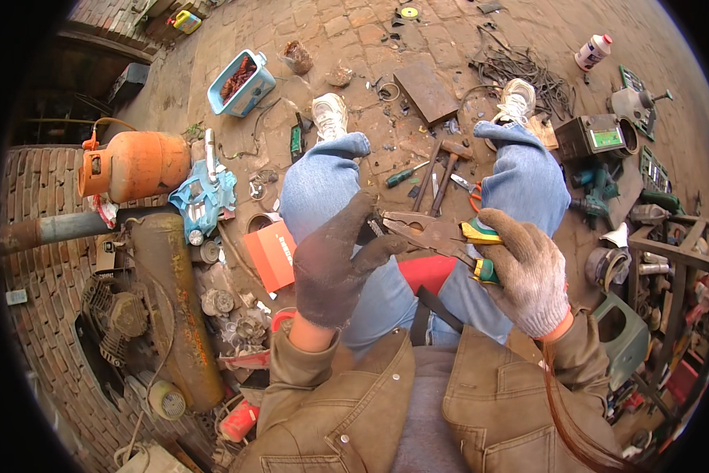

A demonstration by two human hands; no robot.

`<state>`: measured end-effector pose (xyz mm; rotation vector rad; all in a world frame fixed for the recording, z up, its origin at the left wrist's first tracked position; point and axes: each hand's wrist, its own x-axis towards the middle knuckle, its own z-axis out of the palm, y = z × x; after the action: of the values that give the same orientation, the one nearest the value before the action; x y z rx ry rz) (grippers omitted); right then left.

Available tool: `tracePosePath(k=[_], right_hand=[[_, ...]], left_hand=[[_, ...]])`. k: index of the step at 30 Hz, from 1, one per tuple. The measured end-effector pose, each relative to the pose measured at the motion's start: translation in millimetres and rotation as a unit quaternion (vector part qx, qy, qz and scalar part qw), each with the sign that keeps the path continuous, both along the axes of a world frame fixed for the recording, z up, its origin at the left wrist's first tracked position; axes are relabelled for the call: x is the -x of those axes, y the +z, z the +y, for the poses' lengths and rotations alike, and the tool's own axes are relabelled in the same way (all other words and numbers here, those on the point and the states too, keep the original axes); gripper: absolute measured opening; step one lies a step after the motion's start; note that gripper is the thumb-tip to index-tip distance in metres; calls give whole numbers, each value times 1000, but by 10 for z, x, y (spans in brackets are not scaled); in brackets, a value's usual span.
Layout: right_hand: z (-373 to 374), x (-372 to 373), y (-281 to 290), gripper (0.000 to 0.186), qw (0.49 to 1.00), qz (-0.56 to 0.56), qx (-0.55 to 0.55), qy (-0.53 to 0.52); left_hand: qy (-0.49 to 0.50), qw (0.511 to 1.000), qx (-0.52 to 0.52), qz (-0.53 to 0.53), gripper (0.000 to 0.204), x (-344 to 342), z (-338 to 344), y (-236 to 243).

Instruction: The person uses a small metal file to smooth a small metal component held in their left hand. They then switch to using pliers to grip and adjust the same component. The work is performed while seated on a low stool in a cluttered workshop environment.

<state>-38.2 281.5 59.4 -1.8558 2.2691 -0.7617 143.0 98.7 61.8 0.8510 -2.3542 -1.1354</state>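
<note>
Your brown jacket (331, 406) fills the bottom of the frame. Work looks under way at centre: your right hand (524, 268), back upward, wraps the grips of the pliers (435, 232), their nose beside a small dark part (375, 227) that your left hand (331, 264) seems to pinch, thumb inward. Neither of the 2 is set down; what else remains, you cannot tell.
</note>
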Motion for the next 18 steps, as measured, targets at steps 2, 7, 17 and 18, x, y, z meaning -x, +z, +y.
tracePosePath(k=[2,7,17,18], right_hand=[[-16,3,16,37,1000,14,-5,7],[-114,-10,46,30,999,50,-10,11],[-268,-62,124,16,980,158,-119,28],[-285,-59,112,15,978,168,-114,36]], left_hand=[[-1,998,55,-20,58,-13,-13,-5],[-25,978,184,-90,58,-71,-89,-82],[-52,941,283,-176,50,-125,-87,-225],[-48,941,287,-173,49,-125,-85,-240]])
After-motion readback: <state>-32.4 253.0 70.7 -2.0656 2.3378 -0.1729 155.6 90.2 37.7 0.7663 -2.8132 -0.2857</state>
